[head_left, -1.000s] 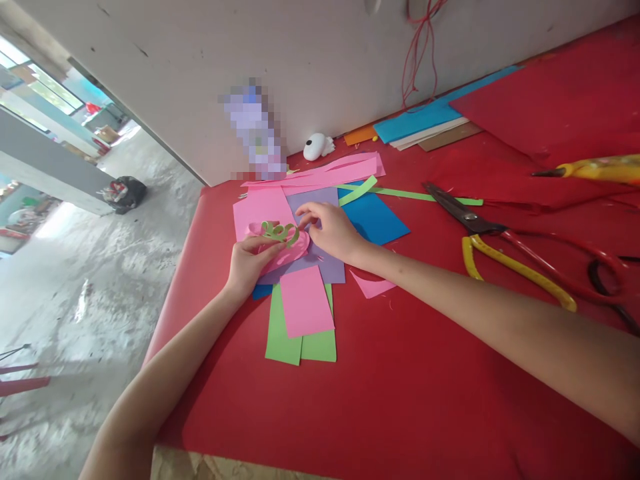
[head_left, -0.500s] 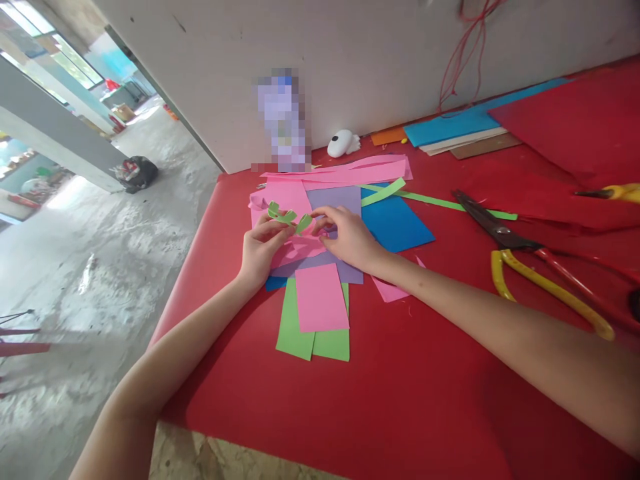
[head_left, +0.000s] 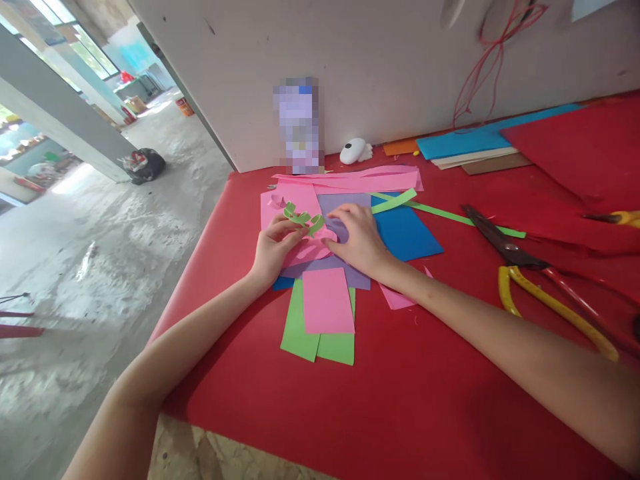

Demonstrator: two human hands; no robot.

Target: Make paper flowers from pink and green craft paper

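Observation:
A curled light-green paper strip [head_left: 299, 217] is pinched between the thumb and fingers of my left hand [head_left: 274, 250], above the pink and purple sheets. My right hand [head_left: 361, 241] hovers just right of it, thumb and fingers apart with nothing between them. Crumpled pink paper pieces [head_left: 314, 249] lie under and between the hands. Below the hands a pink rectangle [head_left: 328, 300] rests on two green sheets [head_left: 299, 337]. Beneath the right hand is a purple sheet [head_left: 357, 275], with a blue sheet [head_left: 407, 233] beside it.
Yellow-and-red-handled scissors [head_left: 513, 252] lie open at right on the red table [head_left: 400, 400]. Long pink strips [head_left: 360, 179] and a green strip [head_left: 450, 217] lie behind the hands. A white rounded object [head_left: 355, 151] and a blurred-out upright object [head_left: 300, 127] stand by the wall.
The right hand's fingers have spread and drawn slightly away from the green strip. The left hand keeps its pinch. The whole view has shifted a little.

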